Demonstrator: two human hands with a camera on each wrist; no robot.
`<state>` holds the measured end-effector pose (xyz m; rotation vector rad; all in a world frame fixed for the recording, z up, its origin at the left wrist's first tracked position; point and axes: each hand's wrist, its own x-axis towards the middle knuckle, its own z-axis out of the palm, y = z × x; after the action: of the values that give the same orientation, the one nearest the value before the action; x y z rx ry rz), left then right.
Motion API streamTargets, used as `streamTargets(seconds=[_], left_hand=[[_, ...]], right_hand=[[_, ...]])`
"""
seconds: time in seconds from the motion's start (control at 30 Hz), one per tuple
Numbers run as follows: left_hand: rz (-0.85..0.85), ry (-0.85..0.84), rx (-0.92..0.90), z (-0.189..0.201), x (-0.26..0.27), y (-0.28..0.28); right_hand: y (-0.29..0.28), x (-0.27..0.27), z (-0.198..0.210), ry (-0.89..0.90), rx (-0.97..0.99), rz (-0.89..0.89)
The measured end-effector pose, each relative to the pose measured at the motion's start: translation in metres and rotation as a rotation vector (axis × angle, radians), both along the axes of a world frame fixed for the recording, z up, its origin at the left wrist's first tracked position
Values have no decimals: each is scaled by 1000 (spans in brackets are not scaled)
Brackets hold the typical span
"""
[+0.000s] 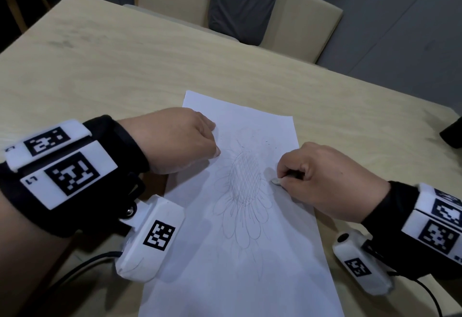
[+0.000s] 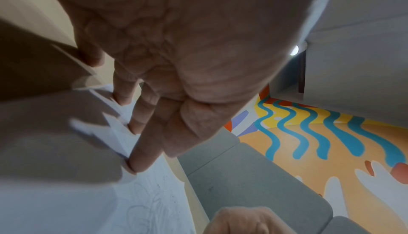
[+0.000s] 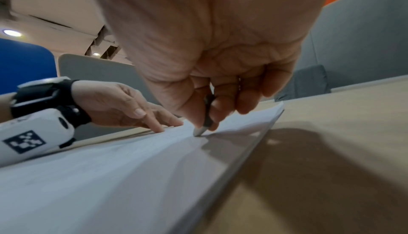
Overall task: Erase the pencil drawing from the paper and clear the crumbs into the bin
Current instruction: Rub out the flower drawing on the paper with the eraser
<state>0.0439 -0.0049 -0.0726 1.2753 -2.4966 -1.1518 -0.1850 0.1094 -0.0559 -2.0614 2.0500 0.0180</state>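
Observation:
A white sheet of paper (image 1: 250, 279) lies on the wooden table (image 1: 125, 66) with a pencil flower drawing (image 1: 246, 184) in its middle. My left hand (image 1: 182, 139) presses its straight fingertips (image 2: 134, 166) down on the paper's upper left part. My right hand (image 1: 317, 174) pinches a small eraser (image 1: 276, 181) between thumb and fingers, its tip (image 3: 198, 131) touching the paper just right of the hatched flower centre. A few dark crumbs (image 1: 267, 142) lie near the top of the drawing. No bin is in view.
Beige chairs (image 1: 300, 16) with a grey cushion (image 1: 240, 1) stand behind the table's far edge. A dark object (image 1: 452, 134) pokes in at the right edge. Cables (image 1: 75, 269) trail from the wrist cameras at the near edge.

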Motion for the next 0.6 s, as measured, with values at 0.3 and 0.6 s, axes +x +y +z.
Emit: streamTargets(seconds=[0.3,0.6], left_hand=[[-9,-8,-5,0,0,0],[11,-13,18,1,-1,1]], right_hand=[[-2,-1,0,17,-1,2],[-8,12,-4,8,-31,91]])
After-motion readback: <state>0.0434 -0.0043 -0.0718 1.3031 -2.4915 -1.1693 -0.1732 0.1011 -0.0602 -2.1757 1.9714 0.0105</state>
